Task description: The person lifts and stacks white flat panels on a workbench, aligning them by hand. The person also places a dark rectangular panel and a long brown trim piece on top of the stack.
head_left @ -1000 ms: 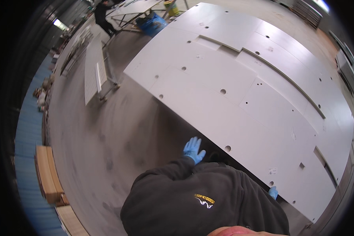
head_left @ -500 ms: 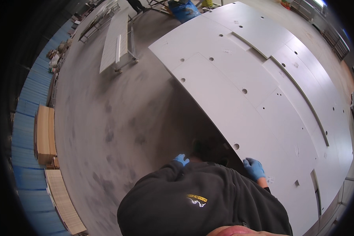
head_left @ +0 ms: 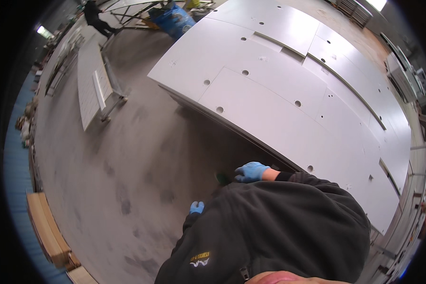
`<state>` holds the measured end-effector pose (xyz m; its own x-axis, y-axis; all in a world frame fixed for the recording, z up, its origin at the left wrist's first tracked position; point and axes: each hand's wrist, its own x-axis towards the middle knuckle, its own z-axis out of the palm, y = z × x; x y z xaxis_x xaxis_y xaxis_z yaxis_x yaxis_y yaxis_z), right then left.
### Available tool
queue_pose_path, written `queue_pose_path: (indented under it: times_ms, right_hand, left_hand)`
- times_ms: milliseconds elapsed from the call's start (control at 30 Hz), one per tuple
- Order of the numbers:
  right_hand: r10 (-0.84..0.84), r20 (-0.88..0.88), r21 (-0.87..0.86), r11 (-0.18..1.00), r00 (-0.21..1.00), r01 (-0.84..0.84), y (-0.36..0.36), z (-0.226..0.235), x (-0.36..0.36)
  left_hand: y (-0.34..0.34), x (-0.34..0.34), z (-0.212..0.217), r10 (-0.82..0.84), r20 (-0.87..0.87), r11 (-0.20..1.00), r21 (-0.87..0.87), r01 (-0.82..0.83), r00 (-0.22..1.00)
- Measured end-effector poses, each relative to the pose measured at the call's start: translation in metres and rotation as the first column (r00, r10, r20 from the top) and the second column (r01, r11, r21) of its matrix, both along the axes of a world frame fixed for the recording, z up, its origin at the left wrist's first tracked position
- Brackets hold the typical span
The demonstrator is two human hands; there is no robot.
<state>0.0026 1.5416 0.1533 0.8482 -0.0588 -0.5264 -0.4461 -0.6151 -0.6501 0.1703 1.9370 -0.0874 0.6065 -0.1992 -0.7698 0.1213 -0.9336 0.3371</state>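
My right hand (head_left: 251,172), in a blue glove, hangs in front of my body beside the near edge of a wide surface of white panels (head_left: 265,128). Its fingers are loosely bent and apart, and nothing shows in them. Lower and to the left, my left hand (head_left: 197,207) is partly covered by my dark sleeve. A gap shows between its blue-gloved fingers, and I see no object there. The panels have round holes and lie edge to edge, with narrow strips among them. Neither hand touches them.
A long narrow panel on a wheeled rack (head_left: 92,80) stands at the far left. Beyond it are a person in dark clothes (head_left: 97,18) and a blue bag (head_left: 173,21). Stacked boards (head_left: 47,229) lie along the left wall. Grey floor (head_left: 137,161) spreads between.
My right hand has left the panel edge and swung left in front of my body. My left hand is lower and further left. The view has turned, bringing the far person into sight.
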Motion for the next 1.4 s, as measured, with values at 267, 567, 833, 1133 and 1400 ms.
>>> queue_pose_path:
  times_ms: [267,567,833,1133,1400]
  right_hand:
    - [0.042,-0.041,0.074,0.996,0.998,-0.039,0.025,-0.001,0.167]
    - [0.001,-0.088,0.216,0.976,0.996,0.018,0.002,-0.058,0.41]
    - [0.039,-0.122,0.029,0.999,0.992,-0.036,-0.026,-0.069,0.669]
    - [-0.222,-0.226,-0.085,0.974,0.949,0.208,-0.053,-0.09,0.806]
    - [-0.444,-0.492,-0.046,0.872,0.749,0.487,0.025,-0.112,0.929]
  left_hand:
    - [-0.007,0.204,0.023,0.141,0.107,0.975,-0.184,-0.12,0.984]
    - [-0.106,0.452,0.027,0.142,0.238,0.968,-0.235,-0.085,0.961]
    - [-0.11,0.726,0.051,0.191,0.338,0.982,-0.076,-0.175,0.922]
    - [-0.128,1.053,-0.043,0.219,0.391,0.961,0.072,-0.267,0.894]
    - [-0.179,1.295,-0.144,0.283,0.475,0.953,-0.044,-0.299,0.833]
